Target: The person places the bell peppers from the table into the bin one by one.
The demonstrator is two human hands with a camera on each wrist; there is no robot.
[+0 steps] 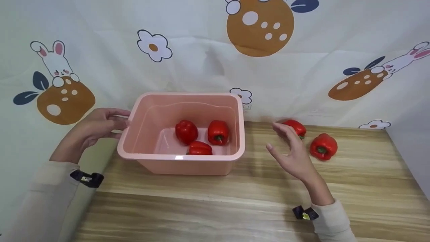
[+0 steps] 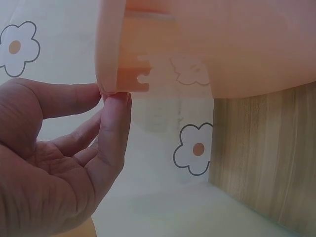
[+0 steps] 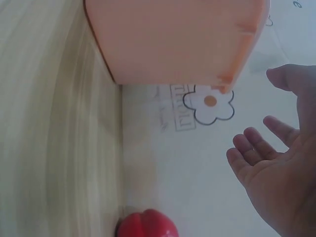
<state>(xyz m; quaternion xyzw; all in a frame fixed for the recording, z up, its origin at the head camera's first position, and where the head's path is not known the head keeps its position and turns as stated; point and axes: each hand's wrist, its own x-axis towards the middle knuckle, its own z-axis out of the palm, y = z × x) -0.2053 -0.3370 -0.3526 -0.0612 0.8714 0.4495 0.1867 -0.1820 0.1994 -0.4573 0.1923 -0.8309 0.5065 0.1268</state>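
Observation:
A pink plastic basin [image 1: 181, 157] stands on the wooden table [image 1: 235, 208] with three red bell peppers [image 1: 186, 131] inside. My left hand [image 1: 100, 125] is at its left side; in the left wrist view the thumb and a finger of this hand [image 2: 106, 101] pinch the lip of the basin [image 2: 222, 44]. My right hand [image 1: 285, 144] hovers open, fingers spread, right of the basin. Just behind it lies a red pepper [image 1: 297, 127], and another pepper [image 1: 323, 146] lies to its right. The right wrist view shows the open palm [image 3: 276, 168], the basin [image 3: 173, 39] and one pepper [image 3: 147, 225].
A cloth backdrop [image 1: 201, 60] printed with rabbits and flowers hangs behind the table and drops past its left edge. The table's right edge [image 1: 403, 161] runs close to the peppers. Bare wood [image 1: 215, 215] stretches in front of the basin.

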